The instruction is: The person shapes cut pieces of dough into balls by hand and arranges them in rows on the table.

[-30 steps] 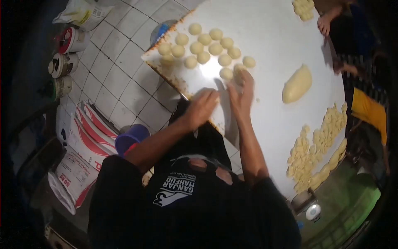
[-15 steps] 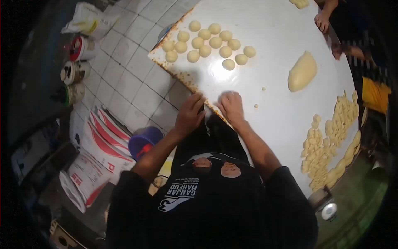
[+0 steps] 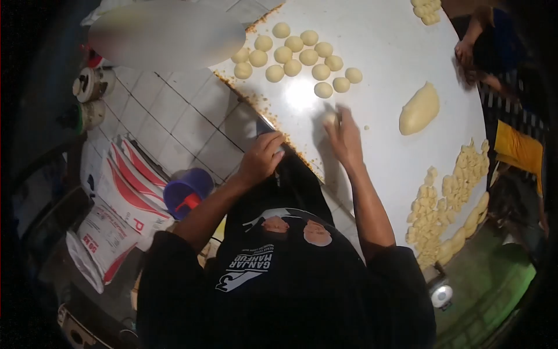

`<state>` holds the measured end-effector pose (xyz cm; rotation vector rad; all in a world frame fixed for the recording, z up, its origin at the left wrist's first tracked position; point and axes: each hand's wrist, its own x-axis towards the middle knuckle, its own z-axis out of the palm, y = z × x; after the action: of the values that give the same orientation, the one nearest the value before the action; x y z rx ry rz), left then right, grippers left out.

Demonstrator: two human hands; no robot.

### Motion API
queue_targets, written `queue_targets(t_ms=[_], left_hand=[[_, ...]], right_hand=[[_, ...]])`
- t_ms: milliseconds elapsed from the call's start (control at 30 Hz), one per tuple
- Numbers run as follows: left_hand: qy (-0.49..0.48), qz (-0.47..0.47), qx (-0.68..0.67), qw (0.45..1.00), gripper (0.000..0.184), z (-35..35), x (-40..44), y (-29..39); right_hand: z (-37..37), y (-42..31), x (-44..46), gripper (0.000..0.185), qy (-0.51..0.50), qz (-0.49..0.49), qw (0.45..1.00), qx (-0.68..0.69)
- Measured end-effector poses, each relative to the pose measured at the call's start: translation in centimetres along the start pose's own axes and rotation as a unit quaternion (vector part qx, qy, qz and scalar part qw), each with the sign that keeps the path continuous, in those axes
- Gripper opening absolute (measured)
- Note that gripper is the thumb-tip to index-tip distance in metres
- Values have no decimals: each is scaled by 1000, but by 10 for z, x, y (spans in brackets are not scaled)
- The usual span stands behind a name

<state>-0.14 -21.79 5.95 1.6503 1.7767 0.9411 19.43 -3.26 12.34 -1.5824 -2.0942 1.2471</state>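
At the rusty table edge, my left hand point(image 3: 264, 154) has its fingers curled in; whatever lies under them, if anything, is hidden. My right hand point(image 3: 344, 136) is over the white tabletop, a little blurred, with its thumb and fingers around a pale dough piece point(image 3: 331, 118). Just beyond it sit several round dough balls point(image 3: 308, 56) in loose rows. A tiny dough scrap point(image 3: 367, 127) lies to the right of that hand. Farther right is a large smooth dough lump point(image 3: 419, 109).
Many small cut dough pieces point(image 3: 430, 209) and a long dough roll point(image 3: 459, 237) lie along the right of the table point(image 3: 383, 35). Another person's hands point(image 3: 465, 55) are at the far right edge. Left on the floor stand a purple bucket point(image 3: 189, 185) and printed sacks point(image 3: 110, 232).
My right hand has moved forward from the table edge and now has a dough piece in its fingers. My left hand stays at the edge. One tiny scrap is no longer visible.
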Motion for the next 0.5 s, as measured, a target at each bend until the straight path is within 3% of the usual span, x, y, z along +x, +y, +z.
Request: queue_targets(t_ms=[67,100,133,167,267,333,367,433,500], left_hand=[[21,23,-5,999,44,-10,30,-1],[46,18,-13,999,44,-12,43,-3],[63,14,-25,998,44,-14,48,-2],[57,18,-30,998,44,-15,52,-1],[57,58,-65,995,43,-13,87,0],[71,129,-23,989,41,-4,95,7],[38,130,-49,990,41,7,99,20],[-21,149,-57,987,41,31,109,63],[-87,182,-121,972,41,73,115,101]], right_hand=[[2,-60,27,50,20,-19,992,123],[25,-52,48,50,12,-20,992,122],[52,-30,68,52,82,-138,987,-21],[66,-18,77,54,153,-249,942,-164],[41,-22,28,49,192,-243,946,-98],[10,8,-33,40,189,-179,962,-82],[-2,37,-64,34,212,-99,971,-56],[-22,125,-126,31,306,14,947,-94],[-40,206,-200,25,330,171,921,-115]])
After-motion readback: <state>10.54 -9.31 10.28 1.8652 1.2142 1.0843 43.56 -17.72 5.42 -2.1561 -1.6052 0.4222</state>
